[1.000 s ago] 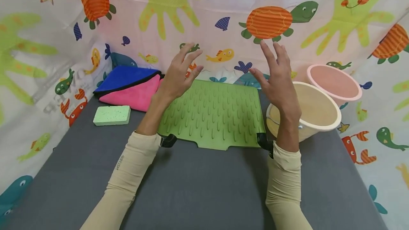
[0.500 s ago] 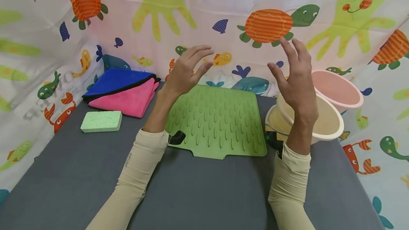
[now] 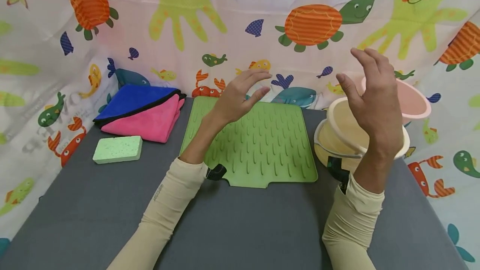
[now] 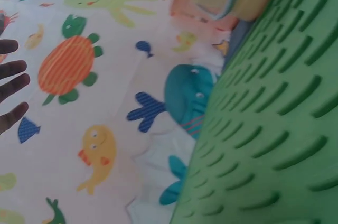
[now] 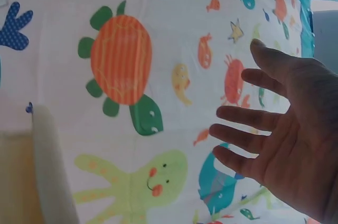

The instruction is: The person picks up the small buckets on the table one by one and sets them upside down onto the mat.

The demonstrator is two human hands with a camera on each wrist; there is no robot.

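My left hand (image 3: 238, 97) is held in the air over the ridged green mat (image 3: 258, 149), fingers extended and nothing in them. In the left wrist view, fingers (image 4: 13, 86) show at the left edge, and the mat fills the right side. My right hand (image 3: 376, 103) is raised in front of the cream bucket (image 3: 341, 120) and overlaps it in the head view. Its fingers are spread and hold nothing. The right wrist view shows the open palm, with part of the bucket (image 5: 21, 182) at lower left. A wire handle (image 3: 337, 152) hangs on the bucket's near side.
A pink bucket (image 3: 414, 99) stands behind the cream one. A folded blue-and-pink cloth (image 3: 142, 122) lies at the left, with a light green sponge (image 3: 118, 149) in front of it. A sea-animal curtain (image 3: 232, 16) surrounds the grey table (image 3: 247, 228).
Both hands have moved to the right through the air, the right one now in front of the buckets. Nothing has been picked up. The view has shifted slightly.
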